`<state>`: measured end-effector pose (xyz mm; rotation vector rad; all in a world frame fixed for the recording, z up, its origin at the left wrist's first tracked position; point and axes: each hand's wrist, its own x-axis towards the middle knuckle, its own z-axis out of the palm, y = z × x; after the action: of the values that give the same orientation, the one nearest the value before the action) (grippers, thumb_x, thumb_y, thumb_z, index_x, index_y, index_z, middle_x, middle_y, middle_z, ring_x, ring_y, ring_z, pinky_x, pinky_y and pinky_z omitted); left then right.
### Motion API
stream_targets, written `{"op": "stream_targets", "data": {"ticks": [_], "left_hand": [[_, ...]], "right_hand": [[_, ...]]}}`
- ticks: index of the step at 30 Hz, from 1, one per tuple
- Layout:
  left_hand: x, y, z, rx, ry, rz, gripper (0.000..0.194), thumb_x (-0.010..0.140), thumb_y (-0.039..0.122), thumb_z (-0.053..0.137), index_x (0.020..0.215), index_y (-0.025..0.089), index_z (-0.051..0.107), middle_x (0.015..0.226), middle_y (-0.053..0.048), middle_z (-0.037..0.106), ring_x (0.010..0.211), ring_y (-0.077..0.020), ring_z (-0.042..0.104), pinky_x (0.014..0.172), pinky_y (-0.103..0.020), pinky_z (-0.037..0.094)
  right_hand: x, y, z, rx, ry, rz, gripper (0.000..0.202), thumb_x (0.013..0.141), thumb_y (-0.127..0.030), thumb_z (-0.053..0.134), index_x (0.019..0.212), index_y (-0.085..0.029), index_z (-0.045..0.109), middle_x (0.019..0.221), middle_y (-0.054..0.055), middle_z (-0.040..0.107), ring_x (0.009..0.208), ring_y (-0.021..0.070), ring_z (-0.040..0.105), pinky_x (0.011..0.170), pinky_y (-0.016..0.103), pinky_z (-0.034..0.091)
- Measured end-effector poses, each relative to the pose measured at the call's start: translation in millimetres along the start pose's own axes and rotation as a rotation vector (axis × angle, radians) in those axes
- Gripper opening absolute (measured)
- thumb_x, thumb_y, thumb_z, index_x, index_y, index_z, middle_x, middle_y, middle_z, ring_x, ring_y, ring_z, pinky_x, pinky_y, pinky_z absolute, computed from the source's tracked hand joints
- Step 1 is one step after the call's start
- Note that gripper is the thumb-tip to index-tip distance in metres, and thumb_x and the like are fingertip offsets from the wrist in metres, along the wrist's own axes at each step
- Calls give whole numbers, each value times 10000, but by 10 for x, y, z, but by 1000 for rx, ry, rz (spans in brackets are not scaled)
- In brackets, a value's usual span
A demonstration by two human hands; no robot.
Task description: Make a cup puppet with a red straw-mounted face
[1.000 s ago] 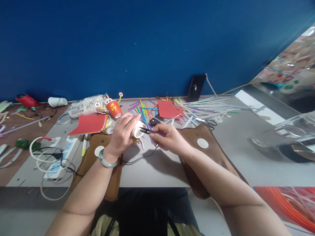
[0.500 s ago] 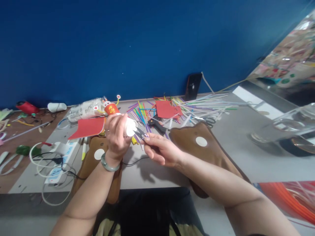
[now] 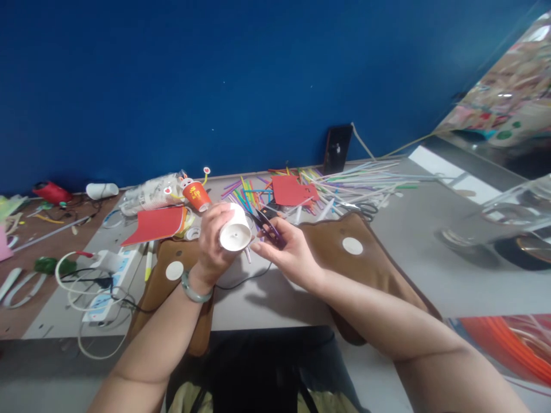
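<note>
My left hand [image 3: 214, 238] is wrapped round a white paper cup [image 3: 236, 234], tilted so one round end with a small mark at its centre faces me. My right hand [image 3: 293, 246] grips a pair of dark scissors [image 3: 270, 226] with purple handles, just right of the cup. The blades point up and left, apart from the cup as far as I can see. Behind my left hand stands a red decorated paper cup [image 3: 196, 195] with a small face and thin arms that end in round discs.
Coloured pipe cleaners [image 3: 365, 178] lie behind my hands with a red sheet [image 3: 293, 190] and a glue gun. More red paper [image 3: 157, 225] and a cabled power strip [image 3: 107, 287] are at left. Brown pads [image 3: 365, 269] flank my hands. A clear container [image 3: 473, 221] stands right; a phone [image 3: 338, 149] leans on the wall.
The white cup has turned so its round end faces me more. The scissors have come away from it, up and right, and now sit deeper in my right hand.
</note>
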<state>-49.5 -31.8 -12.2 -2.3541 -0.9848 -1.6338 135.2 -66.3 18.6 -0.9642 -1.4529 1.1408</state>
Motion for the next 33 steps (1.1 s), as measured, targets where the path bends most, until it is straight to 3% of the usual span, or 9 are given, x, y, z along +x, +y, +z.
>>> {"op": "stream_targets", "data": {"ticks": [8,14,17,21,23,25,27,29,33], "left_hand": [[-40,63,29,115,-8,133,534,871,297,691,1334,269,428,1345,-150,476,1313,-341,484,1051,-585,466],[-50,82,14,210,-6,163,571,847,241,710,1331,285,412,1473,-170,366,1380,-379,423,1062,-630,440],[-96,120,38,193,38,91,675,838,265,726,1401,299,354,1557,-175,272,1457,-401,314,1102,-667,378],[-138,154,96,30,69,-205,990,829,421,736,1553,260,80,1624,-240,105,1507,-412,195,1133,-645,345],[-115,151,122,-91,12,-326,1081,844,497,698,1564,248,-69,1603,-265,178,1459,-375,337,1102,-575,423],[-59,148,120,-270,-107,-379,1047,873,560,630,1560,258,-100,1529,-252,361,1331,-326,520,1009,-500,523],[12,160,73,-535,-277,-433,932,903,593,562,1567,262,-3,1437,-224,501,1213,-307,618,928,-475,570],[71,188,-4,-797,-393,-513,868,896,634,531,1560,269,108,1445,-215,509,1182,-327,639,898,-494,575],[111,249,-113,-936,-356,-618,778,892,700,419,1502,236,290,1368,-202,579,1142,-340,651,846,-490,574]], "right_hand": [[-11,85,45,-172,109,-81,238,788,-376,694,766,-206,529,579,-63,457,524,84,371,497,214,323],[-46,154,-17,-455,166,-372,57,859,-234,573,830,-209,615,633,-31,616,519,96,495,530,216,397],[-65,219,-63,-622,149,-641,114,891,-205,544,949,-205,642,684,0,675,559,121,580,562,236,430],[-43,256,-140,-800,147,-976,160,946,-234,517,1063,-173,607,666,23,667,552,137,592,584,271,420],[-15,248,-187,-886,168,-1052,190,949,-220,520,1118,-160,584,646,14,645,536,134,571,575,281,389],[15,230,-234,-980,186,-1101,237,932,-188,547,1165,-143,566,630,5,622,532,134,551,561,290,351],[38,205,-269,-1066,186,-1140,293,913,-145,564,1205,-133,549,626,-1,610,533,135,531,547,299,320],[49,175,-280,-1115,172,-1178,323,906,-121,562,1228,-138,536,639,-3,614,531,132,512,533,303,294],[31,124,-231,-1168,103,-1246,259,922,-111,542,1173,-172,561,626,-21,605,511,115,482,523,302,277]]}}
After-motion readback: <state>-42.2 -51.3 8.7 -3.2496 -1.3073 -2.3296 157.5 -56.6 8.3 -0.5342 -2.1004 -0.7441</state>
